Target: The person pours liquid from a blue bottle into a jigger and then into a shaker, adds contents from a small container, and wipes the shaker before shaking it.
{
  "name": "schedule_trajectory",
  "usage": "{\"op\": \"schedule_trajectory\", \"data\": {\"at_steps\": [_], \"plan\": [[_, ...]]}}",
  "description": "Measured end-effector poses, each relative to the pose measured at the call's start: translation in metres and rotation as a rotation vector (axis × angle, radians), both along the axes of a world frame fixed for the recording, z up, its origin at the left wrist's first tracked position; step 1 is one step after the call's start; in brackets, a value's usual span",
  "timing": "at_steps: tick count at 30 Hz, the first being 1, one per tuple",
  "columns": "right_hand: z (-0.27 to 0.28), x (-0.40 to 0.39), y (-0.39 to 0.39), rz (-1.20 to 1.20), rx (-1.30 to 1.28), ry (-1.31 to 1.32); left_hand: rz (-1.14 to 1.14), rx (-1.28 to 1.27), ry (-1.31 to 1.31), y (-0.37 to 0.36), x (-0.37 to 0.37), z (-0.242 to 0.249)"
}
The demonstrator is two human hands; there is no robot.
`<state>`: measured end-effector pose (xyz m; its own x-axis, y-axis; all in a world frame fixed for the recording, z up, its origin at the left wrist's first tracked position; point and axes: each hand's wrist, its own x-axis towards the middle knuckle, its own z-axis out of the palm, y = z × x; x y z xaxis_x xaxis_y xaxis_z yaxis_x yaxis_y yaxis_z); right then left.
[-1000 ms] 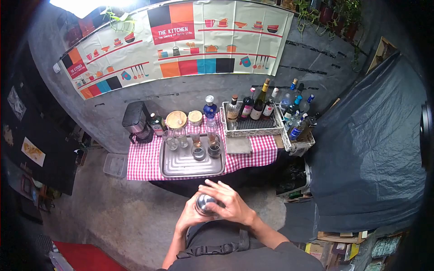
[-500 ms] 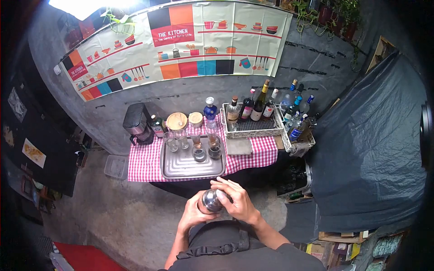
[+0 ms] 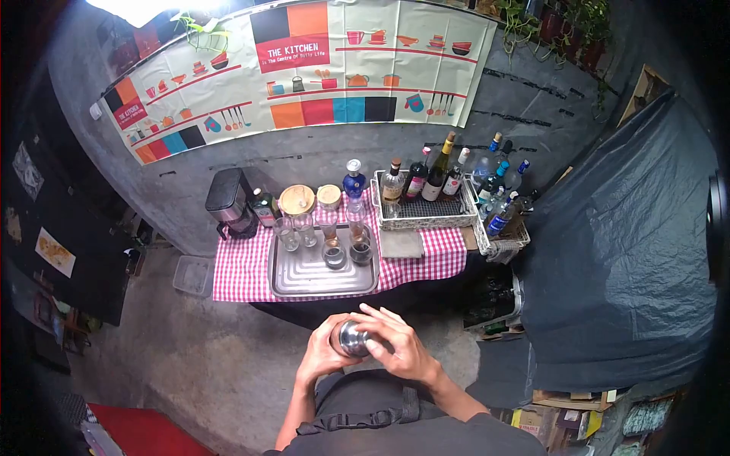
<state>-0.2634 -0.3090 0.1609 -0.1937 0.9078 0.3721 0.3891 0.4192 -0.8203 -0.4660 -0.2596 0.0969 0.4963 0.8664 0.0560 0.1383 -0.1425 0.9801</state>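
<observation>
A shiny metal shaker is held in front of my body, just off the table's front edge, with its rounded top facing up. My left hand wraps round its left side. On its right side and top lies my right hand, with the fingers bent over the metal and partly spread. Beyond my hands a metal tray rests on a red checked cloth. Several glasses stand on the tray, among them a round dark glass and a second one.
Behind the tray are a coffee maker, a round wooden lid and a blue bottle. A wicker basket with several bottles stands at the right, beside a folded grey cloth. A clear bin is on the floor.
Both hands and the shaker have shifted slightly up and left. My right hand's fingers have slid a little across the shaker's top. The camera view has moved slightly.
</observation>
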Motion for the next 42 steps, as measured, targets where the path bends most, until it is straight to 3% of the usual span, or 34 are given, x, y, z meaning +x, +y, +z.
{"op": "schedule_trajectory", "data": {"at_steps": [5,7,9,11,13,19,22,23,25,27,33,37,39,42], "plan": [[0.002,0.001,0.010,-0.023,0.033,-0.019,-0.118,-0.190,-0.207,-0.007,0.013,0.017],[-0.002,0.003,0.011,-0.057,0.007,0.035,-0.126,-0.172,-0.120,-0.002,0.004,0.009],[-0.007,0.006,0.005,-0.041,-0.037,0.110,-0.047,0.027,0.038,0.003,-0.001,0.001],[-0.008,0.005,0.001,0.050,0.018,0.019,-0.035,0.084,0.006,0.004,-0.002,-0.007],[-0.002,-0.001,0.003,0.093,0.057,0.020,-0.096,-0.237,-0.194,0.002,0.004,0.001],[-0.008,0.001,0.011,-0.025,-0.120,0.192,-0.140,-0.177,-0.123,0.002,0.000,0.003],[-0.009,-0.001,0.004,0.051,-0.052,0.108,-0.053,0.039,-0.005,0.008,-0.007,-0.005],[-0.008,-0.003,0.003,0.102,-0.001,0.061,-0.050,0.038,-0.006,0.006,-0.007,-0.003],[-0.003,-0.006,0.004,0.130,0.028,0.035,-0.149,-0.222,-0.080,0.003,-0.005,0.004],[0.004,-0.005,0.010,0.095,-0.010,0.069,-0.170,-0.207,-0.197,-0.003,0.002,0.008],[-0.013,0.002,0.006,0.058,-0.039,0.098,-0.115,-0.033,-0.045,0.008,-0.009,-0.013],[-0.005,-0.006,0.011,0.178,0.024,0.090,-0.169,-0.252,-0.150,0.001,-0.005,-0.002],[-0.003,-0.002,0.015,0.108,-0.027,0.048,-0.115,-0.251,-0.218,-0.003,0.004,0.012],[-0.009,0.002,0.013,0.006,-0.095,0.150,-0.097,-0.101,-0.074,0.007,-0.008,-0.008]]}}
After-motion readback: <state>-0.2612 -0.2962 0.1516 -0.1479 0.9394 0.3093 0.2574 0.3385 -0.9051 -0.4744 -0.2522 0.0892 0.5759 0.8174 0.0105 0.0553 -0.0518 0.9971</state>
